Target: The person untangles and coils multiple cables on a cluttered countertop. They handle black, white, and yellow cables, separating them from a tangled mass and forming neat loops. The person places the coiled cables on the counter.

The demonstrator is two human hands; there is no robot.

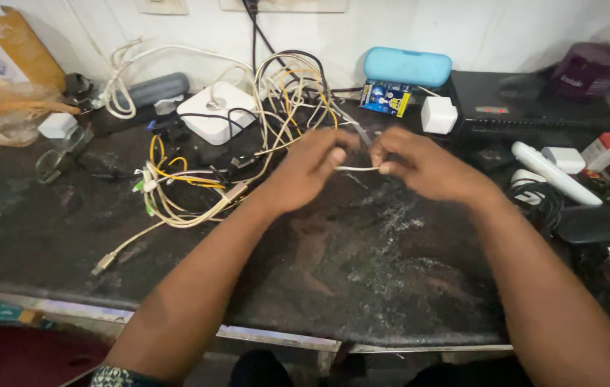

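At twelve o'clock, my left hand (310,169) and right hand (419,166) pinch a white cable (356,169) taut between them. Cable pile (197,179) at ten o'clock looks mostly tangled, unsorted.

White cable (356,168) between both hands (369,166)

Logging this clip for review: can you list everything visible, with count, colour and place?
white cable: one, white, stretched between both hands
cable tangle: many, white, yellow and black, left of centre
white box: one, white, rear, behind the tangle
blue case: one, light blue, against the wall
small packet: one, blue, below the case
white cube: one, white, right of the packet
black device: one, black, rear right
purple tub: one, dark purple, on the black device
cardboard box: one, brown, far left
worktop: one, dark, scuffed
left hand: pinching the cable's left end
right hand: pinching its right end
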